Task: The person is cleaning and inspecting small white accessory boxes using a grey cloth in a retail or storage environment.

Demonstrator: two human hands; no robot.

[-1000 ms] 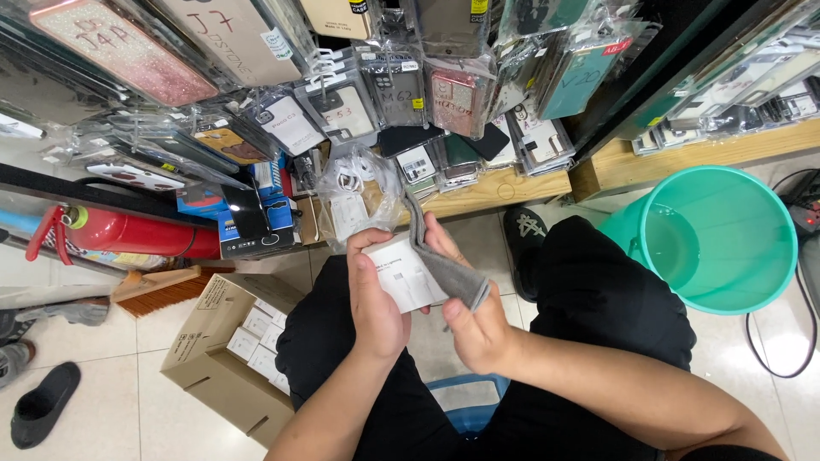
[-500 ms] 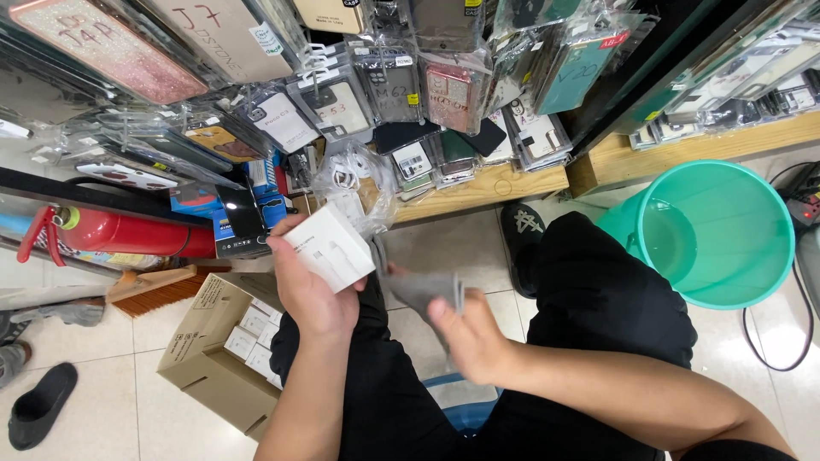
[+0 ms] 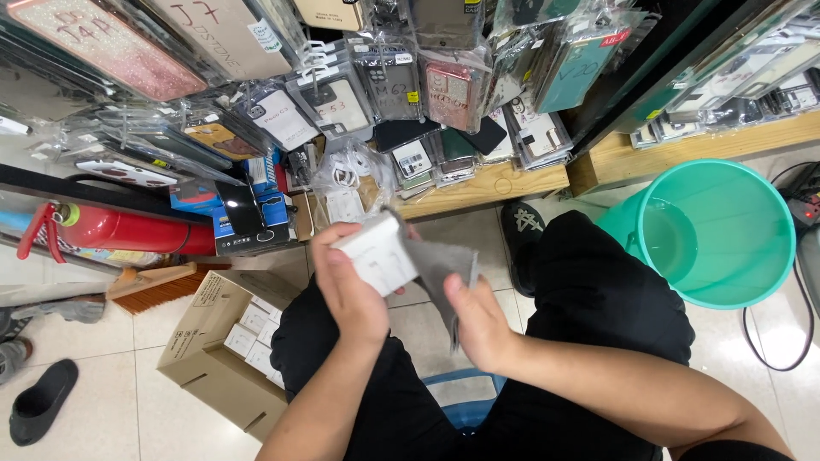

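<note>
Tiled floor and a low wooden shelf form the setting, with racks of bagged phone cases hanging above and a red fire extinguisher lying at the left. Half a second ago the left hand held the small white box out towards the shelf, apart from the grey cloth; the box has since been drawn back and now touches the cloth at the middle of the view, so wiping contact appears to be resumed. Left hand: fingers curled round the white box, gripping it by its sides. Right hand: fingers pinched narrow on the grey cloth, which drapes against the box's right face. Containers: an open cardboard carton beside the left knee holds a row of similar small white boxes standing on edge; a green plastic bucket at the right is open-topped, and nothing can be made out inside it. A clear bag on the shelf holds white items, too small to identify.
</note>
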